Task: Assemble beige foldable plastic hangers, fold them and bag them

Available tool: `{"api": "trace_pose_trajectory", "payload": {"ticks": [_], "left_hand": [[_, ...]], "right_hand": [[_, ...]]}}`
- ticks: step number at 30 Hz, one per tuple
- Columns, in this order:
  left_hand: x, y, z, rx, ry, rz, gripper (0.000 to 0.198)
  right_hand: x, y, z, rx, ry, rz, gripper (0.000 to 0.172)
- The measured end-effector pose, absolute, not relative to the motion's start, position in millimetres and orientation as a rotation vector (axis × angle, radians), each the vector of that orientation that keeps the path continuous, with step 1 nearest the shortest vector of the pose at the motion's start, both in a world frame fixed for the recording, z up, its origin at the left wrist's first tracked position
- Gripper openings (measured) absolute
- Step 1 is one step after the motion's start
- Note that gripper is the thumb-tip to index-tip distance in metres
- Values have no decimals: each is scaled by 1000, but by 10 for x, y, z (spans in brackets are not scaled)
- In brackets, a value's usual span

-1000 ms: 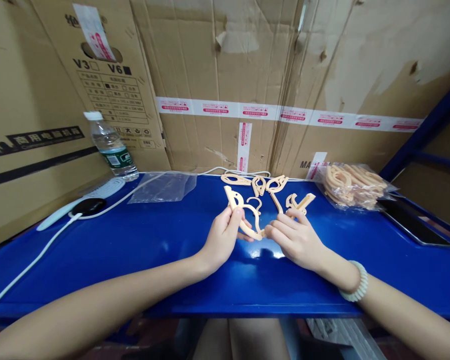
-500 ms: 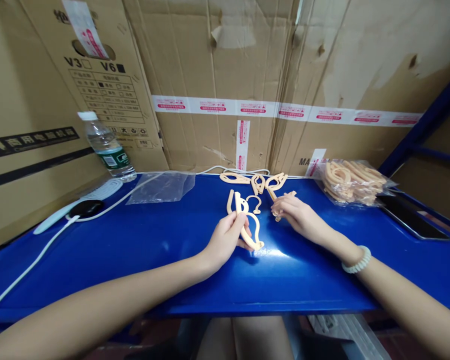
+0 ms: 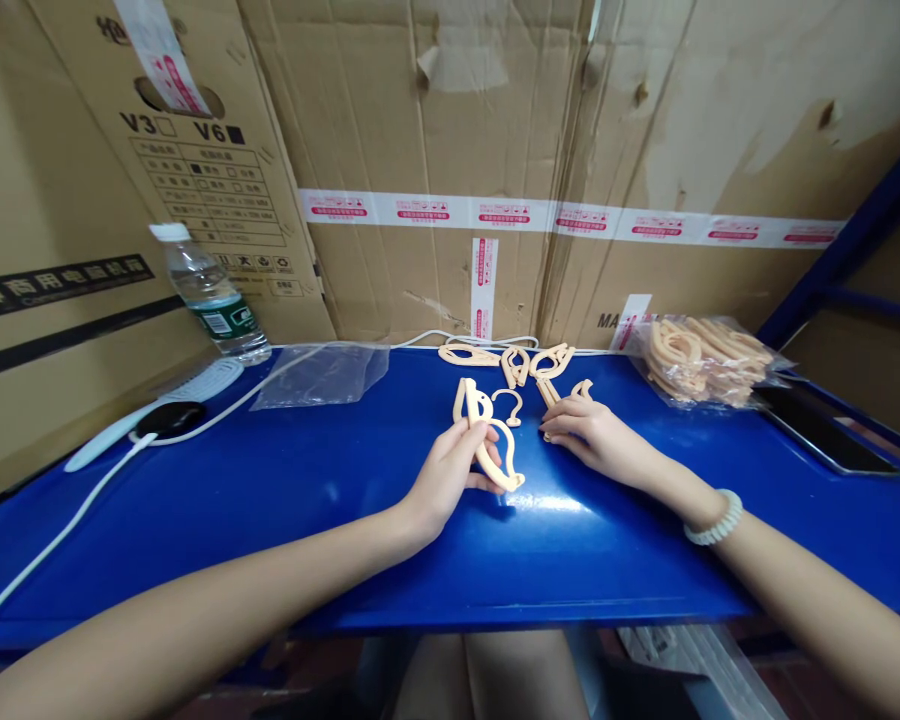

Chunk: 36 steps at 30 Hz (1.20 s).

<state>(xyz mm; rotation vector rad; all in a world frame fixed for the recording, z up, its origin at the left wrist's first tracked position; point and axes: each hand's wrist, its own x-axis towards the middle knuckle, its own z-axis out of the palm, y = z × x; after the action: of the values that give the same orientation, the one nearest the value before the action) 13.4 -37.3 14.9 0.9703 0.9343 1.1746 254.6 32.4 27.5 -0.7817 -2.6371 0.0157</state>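
Observation:
In my left hand is a beige plastic folding hanger part, gripped between thumb and fingers above the table; it has a curved outer arm and an inner loop. My right hand rests low at the table with curled fingers over another beige hanger piece, whose ends stick out beyond the fingers while its middle is hidden. Between the hands lies a loose beige hanger hook. Behind them are several folded hanger pieces, among them a long one and a looped one.
A clear bag of hanger parts sits right on the blue table, beside a dark tablet-like device. Leftward are a water bottle, a flat plastic bag, a white cable and a black puck. Cardboard stands behind.
My right hand has settled slightly lower over its hanger piece, and more of the piece's far end shows. The piece in my left hand has turned and shifted slightly.

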Motion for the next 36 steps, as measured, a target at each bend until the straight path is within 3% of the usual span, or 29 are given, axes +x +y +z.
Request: {"api": "trace_pose_trajectory", "payload": {"ticks": [5, 11, 18, 36], "left_hand": [[119, -368, 214, 1026, 954, 1180, 22], [91, -330, 145, 1355, 928, 1236, 31], [69, -305, 90, 1549, 933, 1225, 51], [72, -283, 58, 1623, 1014, 1307, 31]], "right_hand": [[2524, 263, 307, -820, -2609, -4, 20], [2413, 58, 400, -745, -2522, -24, 42], [2294, -102, 440, -548, -2666, -70, 49], [2257, -118, 444, -536, -2695, -119, 33]]}}
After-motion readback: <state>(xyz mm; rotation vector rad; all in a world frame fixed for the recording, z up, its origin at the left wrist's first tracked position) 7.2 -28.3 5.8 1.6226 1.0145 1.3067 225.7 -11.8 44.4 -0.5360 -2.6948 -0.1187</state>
